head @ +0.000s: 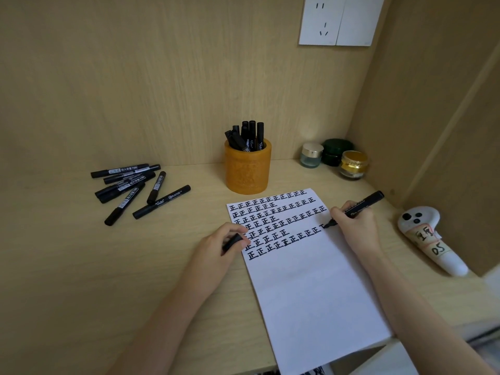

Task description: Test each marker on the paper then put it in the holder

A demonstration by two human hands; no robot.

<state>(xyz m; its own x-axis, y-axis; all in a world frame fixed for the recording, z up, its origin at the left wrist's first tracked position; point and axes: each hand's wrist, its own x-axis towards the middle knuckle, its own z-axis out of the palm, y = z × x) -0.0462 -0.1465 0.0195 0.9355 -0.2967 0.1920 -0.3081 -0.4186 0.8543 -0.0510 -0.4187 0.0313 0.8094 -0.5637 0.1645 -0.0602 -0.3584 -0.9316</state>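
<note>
My right hand (pixel 356 226) grips an uncapped black marker (pixel 364 205), its tip touching the white paper (pixel 311 288) at the right end of a row of black characters. My left hand (pixel 221 246) rests at the paper's left edge and holds the marker's black cap (pixel 232 242) between its fingers. An orange holder (pixel 247 169) stands behind the paper with several black markers (pixel 250 135) upright in it. Several more capped black markers (pixel 135 188) lie loose on the desk at the left.
Three small jars (pixel 335 158) stand in the back right corner. A white controller with paper labels (pixel 430 236) lies at the right of the paper. A wall socket (pixel 341 20) is mounted above. The paper overhangs the desk's front edge.
</note>
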